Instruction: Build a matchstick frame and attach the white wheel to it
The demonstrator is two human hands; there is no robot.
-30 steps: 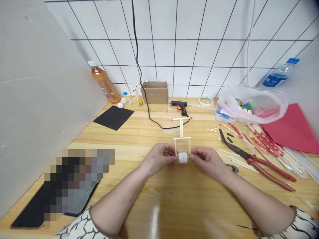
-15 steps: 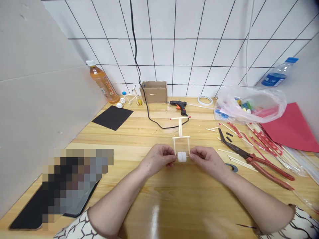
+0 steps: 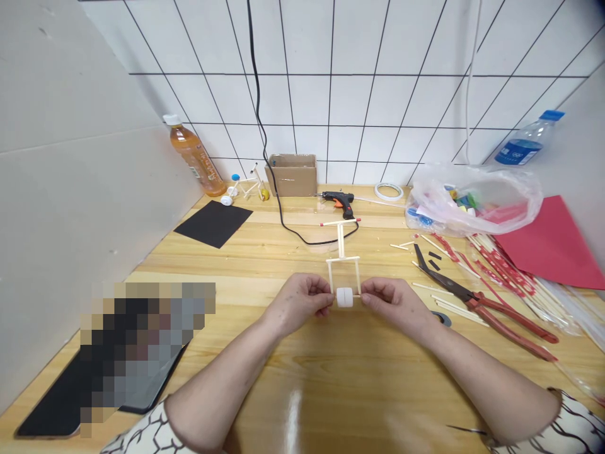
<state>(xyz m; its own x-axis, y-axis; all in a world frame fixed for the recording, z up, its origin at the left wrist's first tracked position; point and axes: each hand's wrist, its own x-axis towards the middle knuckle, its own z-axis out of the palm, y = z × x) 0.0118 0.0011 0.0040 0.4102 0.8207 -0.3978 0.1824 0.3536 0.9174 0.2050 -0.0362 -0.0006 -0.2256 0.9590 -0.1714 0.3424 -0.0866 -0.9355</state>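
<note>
A small frame of pale sticks [image 3: 344, 258] stands up between my hands, with a red-tipped crossbar on top and a white roller [image 3: 345, 297] across its lower end. My left hand [image 3: 307, 299] pinches the frame's lower left corner between thumb and fingers. At the lower right corner, my right hand [image 3: 390, 302] pinches the other end beside the roller. The fingertips partly hide both corners.
Behind are a glue gun [image 3: 341, 202], a cardboard box [image 3: 293, 176] and a tape ring [image 3: 388, 191]. Red-handled snips [image 3: 482, 301], sticks and a plastic bag [image 3: 472, 198] lie right. Black paper [image 3: 214, 223] and a tilted orange bottle [image 3: 196, 157] are left.
The stick frame has shifted very slightly to the left and its top is a little higher. Both hands keep their pinch almost unmoved.
</note>
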